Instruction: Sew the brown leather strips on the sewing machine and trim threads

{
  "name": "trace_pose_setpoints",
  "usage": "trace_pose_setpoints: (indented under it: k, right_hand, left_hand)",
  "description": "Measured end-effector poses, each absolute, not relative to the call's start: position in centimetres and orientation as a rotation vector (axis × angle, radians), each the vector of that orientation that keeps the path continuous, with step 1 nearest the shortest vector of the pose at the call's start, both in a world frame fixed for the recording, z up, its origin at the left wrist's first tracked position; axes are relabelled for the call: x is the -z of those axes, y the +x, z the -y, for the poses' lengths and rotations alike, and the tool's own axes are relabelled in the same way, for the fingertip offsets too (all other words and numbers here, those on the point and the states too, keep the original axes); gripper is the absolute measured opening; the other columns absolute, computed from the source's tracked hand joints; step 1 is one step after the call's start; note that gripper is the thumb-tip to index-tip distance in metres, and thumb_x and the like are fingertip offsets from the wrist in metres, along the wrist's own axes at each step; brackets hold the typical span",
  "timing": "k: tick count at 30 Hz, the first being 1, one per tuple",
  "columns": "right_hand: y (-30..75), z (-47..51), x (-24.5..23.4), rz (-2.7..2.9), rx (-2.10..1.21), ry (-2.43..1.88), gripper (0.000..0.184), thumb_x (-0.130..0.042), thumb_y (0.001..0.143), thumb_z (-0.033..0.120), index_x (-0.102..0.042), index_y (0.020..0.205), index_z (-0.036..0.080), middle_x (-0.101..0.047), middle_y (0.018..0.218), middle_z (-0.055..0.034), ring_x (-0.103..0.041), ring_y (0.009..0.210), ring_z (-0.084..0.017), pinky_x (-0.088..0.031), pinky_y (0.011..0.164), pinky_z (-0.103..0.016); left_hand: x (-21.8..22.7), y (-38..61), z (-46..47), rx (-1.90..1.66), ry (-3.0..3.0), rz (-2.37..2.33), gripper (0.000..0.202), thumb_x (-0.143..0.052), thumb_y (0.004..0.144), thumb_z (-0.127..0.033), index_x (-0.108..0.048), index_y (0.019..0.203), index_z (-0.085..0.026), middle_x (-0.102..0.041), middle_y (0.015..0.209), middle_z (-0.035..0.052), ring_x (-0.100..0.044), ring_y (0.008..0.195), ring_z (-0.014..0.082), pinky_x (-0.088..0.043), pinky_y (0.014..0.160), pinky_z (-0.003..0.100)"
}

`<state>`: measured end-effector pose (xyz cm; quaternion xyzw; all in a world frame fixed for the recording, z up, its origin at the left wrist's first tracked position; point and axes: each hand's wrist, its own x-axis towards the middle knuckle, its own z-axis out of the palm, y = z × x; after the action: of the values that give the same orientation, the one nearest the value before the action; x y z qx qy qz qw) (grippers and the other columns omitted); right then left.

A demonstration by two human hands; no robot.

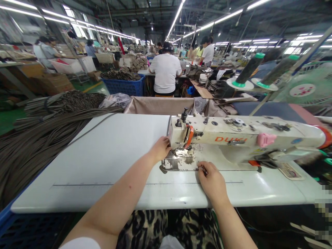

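Observation:
A white sewing machine (233, 136) with orange lettering lies across the white table (109, 162). My left hand (160, 148) is by the needle end of the machine head, its fingers curled and tucked under the head where I cannot see them. My right hand (211, 180) rests at the front edge of the metal needle plate (178, 164), fingers pinched on a small thin metal piece (203, 169) that I cannot name.
A big heap of dark cords (38, 138) lies left of the table. A blue crate (124, 86) of dark strips stands behind. Thread cones (249, 71) and a fan (308, 88) are at the right. Other people work at tables farther back.

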<state>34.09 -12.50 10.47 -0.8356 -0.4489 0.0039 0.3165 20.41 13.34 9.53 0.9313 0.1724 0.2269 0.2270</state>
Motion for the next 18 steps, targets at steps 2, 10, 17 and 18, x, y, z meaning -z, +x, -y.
trace_pose_setpoints:
  k: [2, 10, 17, 18]
  right_hand:
    - [34.1, 12.5, -10.5, 1.187, 0.004, -2.200, 0.023, -0.048, 0.090, 0.027, -0.068, 0.101, 0.024, -0.069, 0.097, -0.0042, -0.065, 0.088, -0.022, -0.046, 0.080, -0.034]
    - [34.0, 12.5, -10.5, 1.176, -0.007, -2.204, 0.023, -0.048, 0.089, 0.025, -0.068, 0.101, 0.024, -0.069, 0.097, -0.0035, -0.065, 0.087, -0.021, -0.046, 0.079, -0.034]
    - [33.9, 12.5, -10.6, 1.172, 0.012, -2.215, 0.023, -0.048, 0.090, 0.024, -0.068, 0.101, 0.023, -0.069, 0.097, -0.0033, -0.065, 0.086, -0.021, -0.045, 0.078, -0.033]
    - [33.9, 12.5, -10.6, 1.173, 0.016, -2.220, 0.022, -0.048, 0.090, 0.024, -0.068, 0.101, 0.023, -0.069, 0.097, -0.0034, -0.065, 0.086, -0.021, -0.045, 0.078, -0.033]
  left_hand:
    - [-9.6, 19.6, -13.7, -0.609, 2.569, -0.472, 0.021, -0.068, 0.091, -0.025, -0.078, 0.110, -0.021, -0.073, 0.116, 0.0092, -0.064, 0.116, 0.0276, -0.050, 0.107, 0.042]
    - [-10.2, 18.8, -14.2, -0.583, 2.507, -0.485, 0.008, -0.081, 0.081, -0.018, -0.081, 0.085, -0.025, -0.077, 0.097, 0.0007, -0.070, 0.093, 0.0199, -0.052, 0.093, 0.032]
    - [-10.6, 17.3, -11.8, -0.442, 2.422, -0.625, 0.012, -0.077, 0.083, -0.015, -0.080, 0.091, -0.025, -0.074, 0.094, -0.0013, -0.069, 0.080, 0.0145, -0.053, 0.077, 0.026]
    - [-10.7, 17.2, -11.5, -0.426, 2.408, -0.650, 0.013, -0.076, 0.084, -0.015, -0.080, 0.091, -0.024, -0.073, 0.095, -0.0010, -0.068, 0.079, 0.0145, -0.052, 0.075, 0.025]
